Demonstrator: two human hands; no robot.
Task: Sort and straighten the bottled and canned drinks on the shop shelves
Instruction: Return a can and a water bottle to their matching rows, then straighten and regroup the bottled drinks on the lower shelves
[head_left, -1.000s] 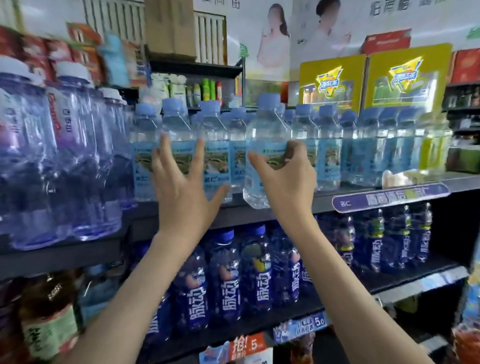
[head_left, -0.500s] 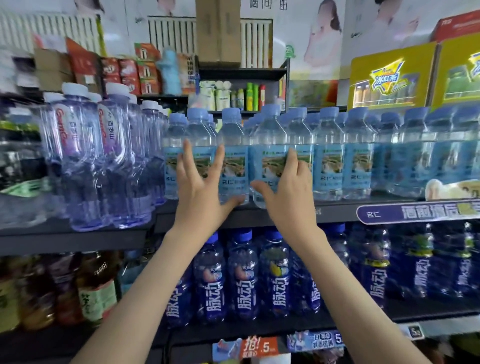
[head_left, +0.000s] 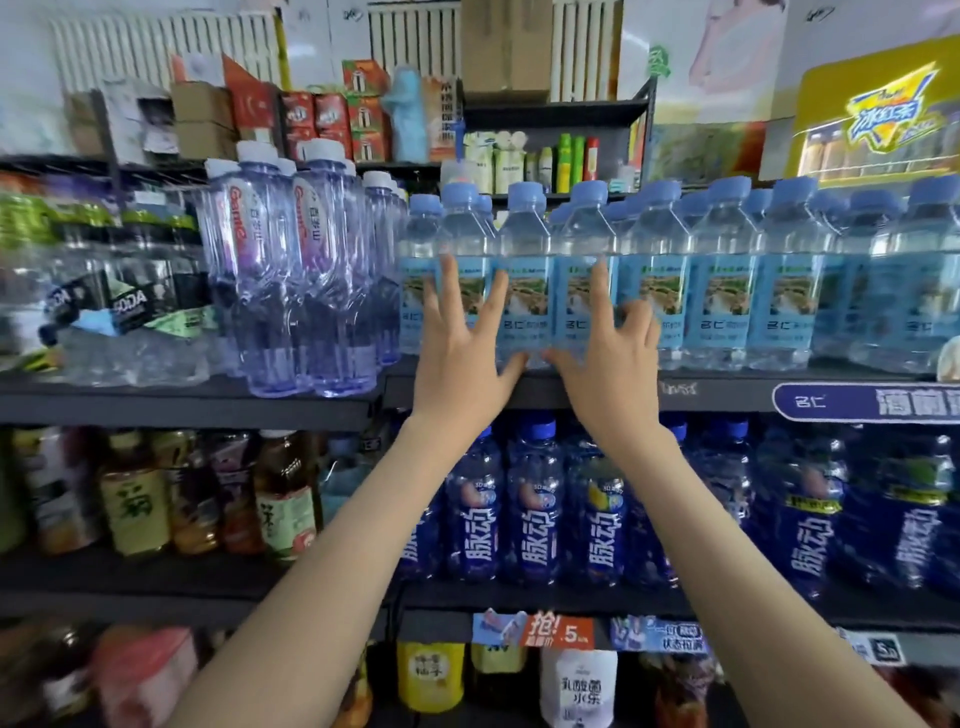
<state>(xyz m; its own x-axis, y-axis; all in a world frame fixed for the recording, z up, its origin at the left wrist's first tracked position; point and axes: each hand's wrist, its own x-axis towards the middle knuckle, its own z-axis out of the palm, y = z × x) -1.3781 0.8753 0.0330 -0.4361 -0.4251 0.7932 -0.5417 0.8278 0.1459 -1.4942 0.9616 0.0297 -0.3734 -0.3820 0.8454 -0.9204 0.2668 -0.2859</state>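
Observation:
A row of clear water bottles with light-blue caps and blue picture labels (head_left: 722, 291) stands along the upper dark shelf (head_left: 675, 387). My left hand (head_left: 460, 343) lies flat with spread fingers against the labels of the leftmost bottles (head_left: 524, 291). Beside it, my right hand (head_left: 608, 353) presses with straight fingers on the neighbouring bottle (head_left: 579, 280). The two thumbs almost meet at the bottle bases. Neither hand grips a bottle.
Taller violet-tinted bottles (head_left: 306, 270) stand left of the row, with shrink-wrapped soda packs (head_left: 119, 312) further left. Dark-blue drink bottles (head_left: 535, 514) fill the shelf below, tea bottles (head_left: 280, 504) to their left. Yellow display boxes (head_left: 872, 119) stand behind at the right.
The view has swung left along the shelf. My right hand has let go of the bottle it was wrapped around, and both hands have come closer together, flat against the row's left end.

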